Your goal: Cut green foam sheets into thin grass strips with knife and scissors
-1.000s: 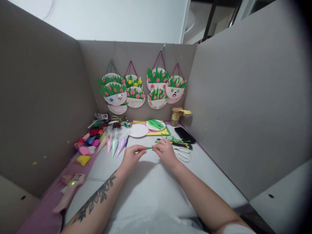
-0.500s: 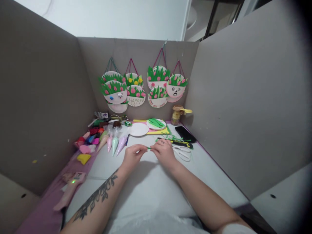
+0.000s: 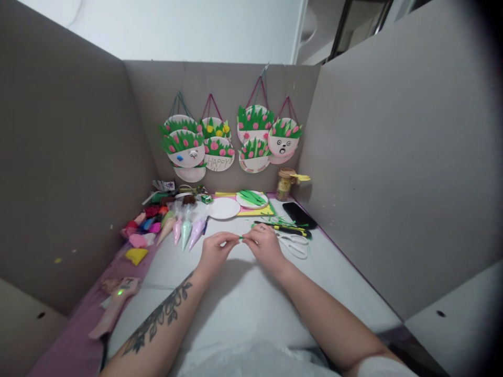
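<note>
Between my fingertips, over the middle of the white table, is a small green strip, mostly covered by the fingers. My left hand pinches one end of it and my right hand pinches the other. Whether it is paper cannot be made out at this size. Just right of my right hand lie white-handled scissors and a black-and-yellow utility knife, with thin green scraps behind. Farther back, green paper leaves rest on a white paper plate beside another white paper plate.
Filled piping bags and colourful clay lumps line the left side. A pink glue gun with a lit green light lies front left. A black phone and a lidded jar stand back right. Decorated plates hang on the grey partition.
Both hands hold nearly the same pose, with less of the green strip showing between the fingertips. The whole view has shifted very slightly.
</note>
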Tool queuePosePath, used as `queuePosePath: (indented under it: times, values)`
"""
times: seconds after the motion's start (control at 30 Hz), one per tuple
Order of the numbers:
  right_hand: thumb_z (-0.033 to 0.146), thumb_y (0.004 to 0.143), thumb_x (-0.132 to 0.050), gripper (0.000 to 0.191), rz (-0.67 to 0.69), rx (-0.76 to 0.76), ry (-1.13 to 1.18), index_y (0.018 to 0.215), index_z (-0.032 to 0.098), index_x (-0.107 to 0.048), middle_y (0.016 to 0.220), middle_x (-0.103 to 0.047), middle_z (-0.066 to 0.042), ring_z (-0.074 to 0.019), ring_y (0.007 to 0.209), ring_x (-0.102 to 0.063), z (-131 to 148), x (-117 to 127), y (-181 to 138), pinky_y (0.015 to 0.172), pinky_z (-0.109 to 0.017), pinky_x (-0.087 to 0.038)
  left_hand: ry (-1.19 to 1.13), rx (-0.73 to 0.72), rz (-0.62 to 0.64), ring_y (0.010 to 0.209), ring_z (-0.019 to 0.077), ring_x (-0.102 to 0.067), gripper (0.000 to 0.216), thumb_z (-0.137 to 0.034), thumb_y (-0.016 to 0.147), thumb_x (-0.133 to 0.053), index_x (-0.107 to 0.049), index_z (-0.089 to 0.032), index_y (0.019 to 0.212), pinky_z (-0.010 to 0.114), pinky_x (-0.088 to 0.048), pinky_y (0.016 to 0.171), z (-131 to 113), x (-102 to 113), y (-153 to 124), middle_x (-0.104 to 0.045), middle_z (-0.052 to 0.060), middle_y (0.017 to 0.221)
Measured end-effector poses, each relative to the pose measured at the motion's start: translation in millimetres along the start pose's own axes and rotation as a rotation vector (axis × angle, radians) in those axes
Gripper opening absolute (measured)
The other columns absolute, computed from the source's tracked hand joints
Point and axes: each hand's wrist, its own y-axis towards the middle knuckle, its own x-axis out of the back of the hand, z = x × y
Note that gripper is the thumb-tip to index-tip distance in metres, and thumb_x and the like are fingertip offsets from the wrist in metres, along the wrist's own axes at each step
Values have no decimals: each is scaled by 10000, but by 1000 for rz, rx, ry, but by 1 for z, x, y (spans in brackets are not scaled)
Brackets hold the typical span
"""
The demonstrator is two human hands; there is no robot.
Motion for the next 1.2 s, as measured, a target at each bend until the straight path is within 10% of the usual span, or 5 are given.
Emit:
queuePosePath:
  times: [1.2]
  values:
    - [173, 807, -657, 102, 101, -54, 138, 724, 209, -704, 712, -662, -17, -164, 743, -582, 3, -4, 2, 752, -304, -412, -26, 62, 68, 743, 170, -684, 86, -264, 765, -688, -709, -205, 705, 274, -544, 720, 4, 9, 3, -740, 46, 786]
